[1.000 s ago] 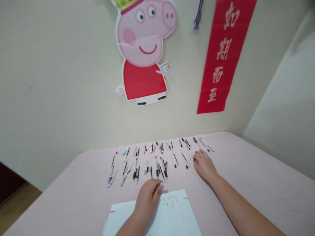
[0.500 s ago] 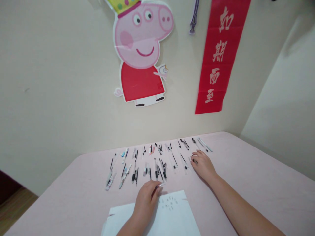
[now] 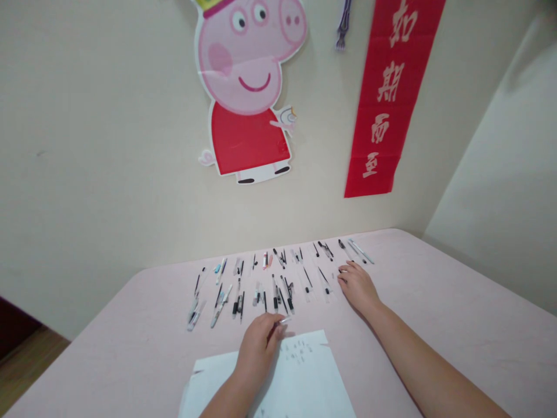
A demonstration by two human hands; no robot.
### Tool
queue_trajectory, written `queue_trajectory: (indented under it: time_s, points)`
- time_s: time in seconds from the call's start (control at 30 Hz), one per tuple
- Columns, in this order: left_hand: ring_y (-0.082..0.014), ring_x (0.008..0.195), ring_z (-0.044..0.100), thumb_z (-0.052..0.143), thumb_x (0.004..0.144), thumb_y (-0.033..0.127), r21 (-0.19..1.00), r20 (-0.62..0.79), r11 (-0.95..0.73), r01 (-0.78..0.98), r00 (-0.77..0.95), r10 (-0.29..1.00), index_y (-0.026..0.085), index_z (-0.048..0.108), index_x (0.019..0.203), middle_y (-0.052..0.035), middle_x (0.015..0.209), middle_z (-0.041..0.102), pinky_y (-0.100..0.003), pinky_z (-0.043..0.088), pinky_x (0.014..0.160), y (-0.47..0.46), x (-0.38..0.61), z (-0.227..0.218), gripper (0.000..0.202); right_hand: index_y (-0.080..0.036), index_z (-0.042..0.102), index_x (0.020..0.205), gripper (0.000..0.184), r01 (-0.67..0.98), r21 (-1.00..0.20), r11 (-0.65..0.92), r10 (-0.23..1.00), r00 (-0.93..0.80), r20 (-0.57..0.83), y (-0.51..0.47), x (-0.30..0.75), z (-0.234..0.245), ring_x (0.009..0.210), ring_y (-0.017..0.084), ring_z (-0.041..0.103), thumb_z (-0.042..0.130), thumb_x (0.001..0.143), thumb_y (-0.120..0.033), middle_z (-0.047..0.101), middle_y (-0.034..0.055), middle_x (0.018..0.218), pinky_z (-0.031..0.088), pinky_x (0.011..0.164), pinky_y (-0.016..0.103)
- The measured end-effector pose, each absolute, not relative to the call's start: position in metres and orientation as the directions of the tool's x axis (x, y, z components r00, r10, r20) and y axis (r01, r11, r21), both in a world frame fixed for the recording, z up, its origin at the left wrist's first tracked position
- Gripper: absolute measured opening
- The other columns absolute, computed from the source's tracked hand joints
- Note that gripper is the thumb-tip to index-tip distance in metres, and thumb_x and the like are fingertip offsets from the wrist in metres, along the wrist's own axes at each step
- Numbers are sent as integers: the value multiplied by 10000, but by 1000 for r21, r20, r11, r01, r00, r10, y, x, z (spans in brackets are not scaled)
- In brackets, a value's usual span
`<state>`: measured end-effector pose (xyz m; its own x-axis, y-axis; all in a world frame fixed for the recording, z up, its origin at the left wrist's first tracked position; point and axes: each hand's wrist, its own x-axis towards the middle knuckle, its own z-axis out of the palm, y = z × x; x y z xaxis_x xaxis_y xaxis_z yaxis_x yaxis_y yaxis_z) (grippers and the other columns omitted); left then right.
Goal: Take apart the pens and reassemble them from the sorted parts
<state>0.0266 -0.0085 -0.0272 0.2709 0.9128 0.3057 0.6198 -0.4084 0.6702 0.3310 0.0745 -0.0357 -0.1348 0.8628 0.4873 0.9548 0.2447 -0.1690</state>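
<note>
My left hand (image 3: 257, 341) rests on the top edge of a white sheet of paper (image 3: 300, 377) and pinches a clear pen (image 3: 282, 321) whose tip points right. My right hand (image 3: 357, 285) lies on the pink table (image 3: 435, 313) at the right end of two rows of pens and pen parts (image 3: 261, 284). Its fingers are curled over a small dark piece I cannot make out. A few small scribbles (image 3: 298, 351) mark the paper near the left hand.
The table stands in a corner against a cream wall. On the wall hang a pink cartoon pig cut-out (image 3: 250, 87) and a red banner with gold characters (image 3: 387, 98). Wooden floor (image 3: 26, 371) shows at the lower left past the table's edge.
The view has tilted down a little. Both hands stay almost where they were; the left hand keeps the pen, the right hand stays by the rows.
</note>
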Motion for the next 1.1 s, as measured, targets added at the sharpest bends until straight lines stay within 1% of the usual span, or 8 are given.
queue_trajectory:
  time_s: [0.07,0.13,0.27,0.43,0.6,0.73,0.93,1.1]
  points:
    - [-226,913,625,463,863,262,669,301,-406,623,272,914,208,661,970,-78,955,698,-383,493,831,-8,26,-28,232,-171,731,763,214,954,-168,248,857,-136,497,74,330,-34,1092,268,532,527,786,-114,698,96,991,372,1001,415]
    - [-227,914,626,461,865,274,669,302,-405,623,270,914,207,662,971,-80,956,697,-386,493,833,-8,26,-28,237,-166,722,829,180,960,-160,228,860,-122,495,72,329,-33,1080,275,534,551,775,-146,695,100,973,370,995,413]
    - [-223,901,631,469,856,269,671,315,-413,616,267,911,210,666,964,-76,948,700,-378,499,822,-8,26,-27,232,-126,693,970,261,976,-126,175,883,-99,459,70,327,-31,1013,269,552,549,753,-140,677,121,965,391,936,372]
    - [-223,910,626,463,860,252,668,304,-411,621,277,912,206,662,966,-78,956,697,-372,492,824,-9,27,-26,230,-115,677,1024,321,975,-120,185,890,-115,441,70,327,-31,968,244,557,517,746,-98,665,113,968,390,910,335]
    - [-221,888,625,463,862,260,666,299,-407,625,277,913,201,657,965,-74,929,694,-371,492,807,-9,27,-26,228,-124,680,1022,331,974,-122,193,900,-126,418,71,328,-32,956,236,564,497,751,-79,675,108,960,386,911,337]
    - [-216,884,624,463,869,259,666,300,-414,621,285,910,197,654,973,-71,926,692,-360,491,801,-8,27,-27,226,-124,685,1012,322,972,-158,176,911,-99,401,72,327,-33,912,230,573,494,757,-78,678,101,909,400,875,330]
    - [-218,889,625,463,874,285,666,303,-418,618,288,908,199,658,974,-75,933,693,-355,489,804,-8,27,-28,235,-114,672,1031,342,935,-229,270,899,-160,408,74,326,-34,922,220,573,496,742,-66,676,99,927,415,877,323]
    - [-222,875,628,463,863,282,666,303,-416,620,285,910,195,662,962,-78,913,692,-356,492,791,-8,28,-27,238,-124,685,987,340,905,-283,317,877,-166,452,75,326,-35,894,205,601,481,726,-46,698,87,910,431,882,317]
